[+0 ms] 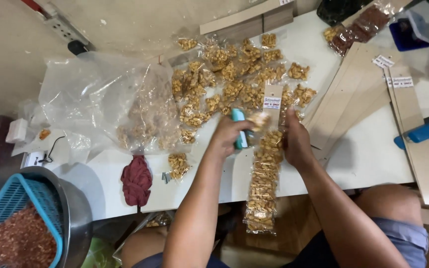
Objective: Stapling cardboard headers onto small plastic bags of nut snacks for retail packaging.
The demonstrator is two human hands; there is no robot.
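My left hand grips a teal stapler pressed against the top of a small clear packet of nuts. My right hand pinches a long cardboard strip from its right side. A column of nut packets hangs from that strip, down past the table's front edge. Beyond both hands lies a heap of several loose clear nut packets on the white table.
A big clear plastic bag of nuts lies at the left, a dark red cloth near the front edge. Cardboard strips fan out on the right beside a blue tool. A teal basket of reddish bits sits in a metal bowl.
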